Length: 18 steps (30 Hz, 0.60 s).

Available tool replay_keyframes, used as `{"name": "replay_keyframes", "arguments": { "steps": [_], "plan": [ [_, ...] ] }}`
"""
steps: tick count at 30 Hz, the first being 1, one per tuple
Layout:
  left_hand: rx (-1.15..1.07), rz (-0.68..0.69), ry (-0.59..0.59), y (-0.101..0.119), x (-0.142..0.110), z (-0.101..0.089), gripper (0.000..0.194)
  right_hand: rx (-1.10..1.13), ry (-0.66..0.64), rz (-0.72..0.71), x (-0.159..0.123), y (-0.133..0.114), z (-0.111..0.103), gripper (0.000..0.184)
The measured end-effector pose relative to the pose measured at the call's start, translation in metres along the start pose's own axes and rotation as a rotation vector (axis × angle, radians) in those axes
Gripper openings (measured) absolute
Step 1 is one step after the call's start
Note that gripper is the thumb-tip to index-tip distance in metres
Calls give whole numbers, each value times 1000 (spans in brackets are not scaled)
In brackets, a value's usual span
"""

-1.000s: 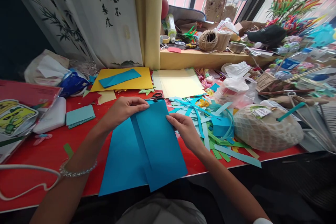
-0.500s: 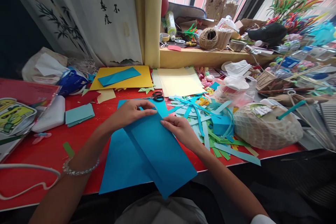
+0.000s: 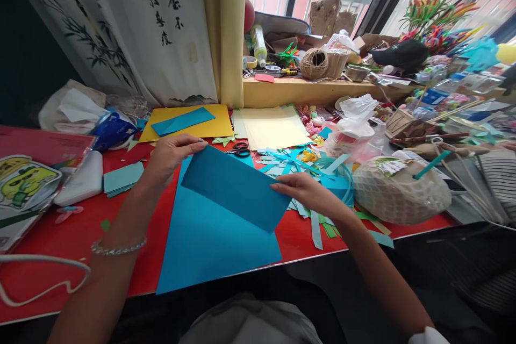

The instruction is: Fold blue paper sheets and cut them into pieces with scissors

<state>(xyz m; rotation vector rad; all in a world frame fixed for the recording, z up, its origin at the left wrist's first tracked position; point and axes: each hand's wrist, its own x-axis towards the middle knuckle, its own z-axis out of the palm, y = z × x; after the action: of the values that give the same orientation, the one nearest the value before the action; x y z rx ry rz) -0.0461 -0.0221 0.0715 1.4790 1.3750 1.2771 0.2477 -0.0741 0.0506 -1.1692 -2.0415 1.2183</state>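
Left grip (image 3: 171,155), near pale-blue slips (image 3: 123,178), closes thumb against fingers on the upper-left corner of a blue paper rectangle (image 3: 236,188), poised over a larger blue sheet (image 3: 201,247) on the red surface (image 3: 149,252). Scissors (image 3: 242,149) lie just beyond. Its long axis slants down rightward to the right grip (image 3: 308,192), pinching its upper edge beside crowding paper strips (image 3: 300,158) and a netted bundle (image 3: 403,196).

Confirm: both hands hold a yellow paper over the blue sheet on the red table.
The held paper is blue, not yellow, as the head view shows. The left hand and right hand do hold it over the blue sheet on the red table.
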Motion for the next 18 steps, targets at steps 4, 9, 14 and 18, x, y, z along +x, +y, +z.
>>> {"name": "replay_keyframes", "arguments": {
  "steps": [4,9,14,18],
  "plan": [
    [47,-36,-90,2,0,-5,22,-169,130,-66,12,-3,-37,37],
    [154,-24,-212,1,2,-16,25,-24,282,-28,32,-17,-70,30],
    [322,-34,-492,0,2,-27,22,39,350,-32,50,-26,-82,26],
    [422,-51,-842,2,-4,-18,18,-218,352,-170,67,-36,-77,15]
  ]
}}
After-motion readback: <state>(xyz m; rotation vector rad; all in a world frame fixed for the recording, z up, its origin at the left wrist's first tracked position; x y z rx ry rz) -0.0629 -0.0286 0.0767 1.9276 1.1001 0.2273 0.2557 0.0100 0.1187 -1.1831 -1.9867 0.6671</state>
